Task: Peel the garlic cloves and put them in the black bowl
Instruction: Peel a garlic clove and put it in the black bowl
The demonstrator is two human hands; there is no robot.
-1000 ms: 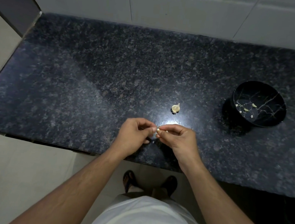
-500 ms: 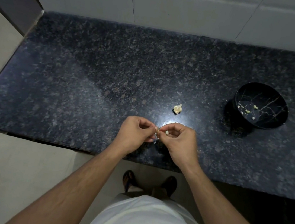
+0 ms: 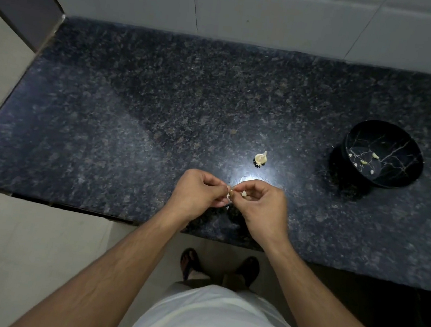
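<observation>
Fingertips of left hand (image 3: 197,192) and right hand (image 3: 261,203) still pinch one garlic clove (image 3: 231,193), skin barely further off than a second ago; peeling continues. Beyond lie garlic remnant (image 3: 260,158) on tabletop (image 3: 132,127), black bowl (image 3: 383,154) well right.

worktop (image 3: 105,129): dark speckled stone | wall (image 3: 280,9): pale tiles behind | floor (image 3: 24,249): light | sandals (image 3: 189,264): dark, on floor
</observation>
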